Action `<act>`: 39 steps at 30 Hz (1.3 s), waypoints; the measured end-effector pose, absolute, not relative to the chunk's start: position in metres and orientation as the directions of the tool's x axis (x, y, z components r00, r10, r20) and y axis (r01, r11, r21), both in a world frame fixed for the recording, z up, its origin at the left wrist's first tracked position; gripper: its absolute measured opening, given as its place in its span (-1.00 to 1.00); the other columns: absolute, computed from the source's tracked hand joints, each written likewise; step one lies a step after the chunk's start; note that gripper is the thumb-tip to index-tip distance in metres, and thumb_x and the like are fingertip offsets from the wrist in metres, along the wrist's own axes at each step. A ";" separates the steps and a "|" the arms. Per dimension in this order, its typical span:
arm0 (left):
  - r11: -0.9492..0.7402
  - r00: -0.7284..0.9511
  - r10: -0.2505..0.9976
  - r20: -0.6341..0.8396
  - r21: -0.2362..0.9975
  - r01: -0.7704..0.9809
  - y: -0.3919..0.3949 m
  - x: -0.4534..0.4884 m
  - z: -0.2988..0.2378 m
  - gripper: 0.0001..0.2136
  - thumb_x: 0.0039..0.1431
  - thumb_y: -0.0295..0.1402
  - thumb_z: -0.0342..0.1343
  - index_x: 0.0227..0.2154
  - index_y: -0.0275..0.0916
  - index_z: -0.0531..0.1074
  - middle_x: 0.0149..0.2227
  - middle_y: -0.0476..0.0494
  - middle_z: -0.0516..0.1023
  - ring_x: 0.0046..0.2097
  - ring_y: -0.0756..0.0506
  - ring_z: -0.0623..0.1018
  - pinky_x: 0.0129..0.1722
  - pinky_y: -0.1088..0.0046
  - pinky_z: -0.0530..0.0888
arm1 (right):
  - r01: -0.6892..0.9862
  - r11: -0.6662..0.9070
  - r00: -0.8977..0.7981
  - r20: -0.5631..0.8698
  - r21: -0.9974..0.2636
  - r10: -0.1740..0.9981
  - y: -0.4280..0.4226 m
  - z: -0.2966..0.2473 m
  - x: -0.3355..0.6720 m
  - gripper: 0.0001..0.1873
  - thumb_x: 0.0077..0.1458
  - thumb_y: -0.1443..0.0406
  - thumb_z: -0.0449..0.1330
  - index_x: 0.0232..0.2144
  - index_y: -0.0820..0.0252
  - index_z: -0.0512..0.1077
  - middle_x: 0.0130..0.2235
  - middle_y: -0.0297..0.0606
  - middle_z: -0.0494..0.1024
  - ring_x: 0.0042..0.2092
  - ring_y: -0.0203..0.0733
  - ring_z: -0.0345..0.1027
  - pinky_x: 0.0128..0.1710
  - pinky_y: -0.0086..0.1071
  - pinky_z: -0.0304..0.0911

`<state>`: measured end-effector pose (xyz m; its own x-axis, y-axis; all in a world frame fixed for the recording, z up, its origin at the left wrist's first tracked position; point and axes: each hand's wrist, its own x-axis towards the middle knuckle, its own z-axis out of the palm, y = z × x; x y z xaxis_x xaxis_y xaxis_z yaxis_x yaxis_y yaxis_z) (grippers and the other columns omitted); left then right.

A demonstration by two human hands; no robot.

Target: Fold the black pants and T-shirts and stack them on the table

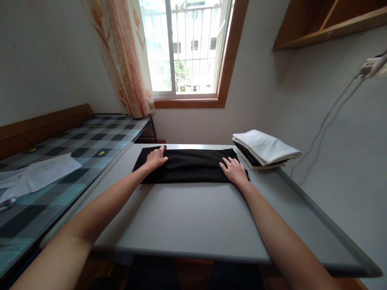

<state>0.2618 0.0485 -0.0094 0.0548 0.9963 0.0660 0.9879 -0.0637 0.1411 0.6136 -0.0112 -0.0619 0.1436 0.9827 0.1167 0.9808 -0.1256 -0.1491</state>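
A black folded piece of cloth lies as a long strip across the table. Near its left end, my left hand has its fingers curled on the fabric, gripping it beside a short flap. My right hand rests on the strip's right end, palm down with the fingers spread. Shallow wrinkles run along the cloth between the two hands. Which kind of garment or cloth it is cannot be made out.
A stack of folded white and black cloths sits at the table's back right, by the wall. The grey-white table adjoins a bed with a checked cover bearing papers. A window and curtain are ahead; a shelf hangs upper right.
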 end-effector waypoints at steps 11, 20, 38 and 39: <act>-0.146 0.147 0.989 -0.018 0.037 0.989 0.041 0.280 -0.010 -0.65 0.10 -0.29 0.08 -0.02 -0.14 0.39 -0.04 -0.24 0.56 -0.04 -0.28 0.56 -0.15 0.29 0.48 | 0.983 -0.133 0.148 0.118 -0.124 0.982 -0.009 -0.065 0.615 -0.38 0.33 -0.01 -0.19 0.30 0.05 0.19 0.34 -0.16 0.17 0.35 0.02 -0.03 0.28 -0.05 -0.07; -0.160 0.155 0.987 0.045 0.152 0.975 0.039 0.284 -0.007 -0.67 0.08 -0.28 0.10 -0.06 -0.10 0.46 -0.10 -0.15 0.59 -0.07 -0.22 0.57 -0.16 0.38 0.48 | 0.981 -0.135 0.152 0.117 -0.139 0.981 -0.010 -0.064 0.614 -0.38 0.32 -0.01 -0.18 0.30 0.05 0.20 0.35 -0.16 0.17 0.35 0.03 -0.03 0.29 -0.04 -0.08; -0.120 0.118 0.992 0.036 0.044 0.992 0.033 0.301 -0.027 -0.65 0.16 -0.31 0.04 0.01 -0.12 0.47 -0.01 -0.22 0.55 -0.03 -0.26 0.56 -0.15 0.30 0.48 | 0.980 -0.138 0.154 0.104 -0.147 0.983 -0.012 -0.061 0.613 -0.38 0.33 -0.01 -0.18 0.30 0.06 0.19 0.35 -0.16 0.15 0.36 0.02 -0.05 0.29 -0.05 -0.09; -0.125 0.124 0.992 0.040 0.030 0.992 0.033 0.301 -0.027 -0.65 0.16 -0.32 0.03 0.01 -0.13 0.48 -0.01 -0.23 0.55 -0.03 -0.26 0.56 -0.15 0.30 0.48 | 0.980 -0.136 0.152 0.106 -0.147 0.983 -0.012 -0.061 0.613 -0.38 0.33 -0.01 -0.18 0.30 0.06 0.19 0.35 -0.15 0.16 0.35 0.03 -0.04 0.29 -0.05 -0.09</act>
<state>0.3008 0.0333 -0.0273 0.1235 0.9915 0.0397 0.9917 -0.1247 0.0302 0.6131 -0.0116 -0.0614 0.1519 0.9827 0.1058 0.9798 -0.1356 -0.1473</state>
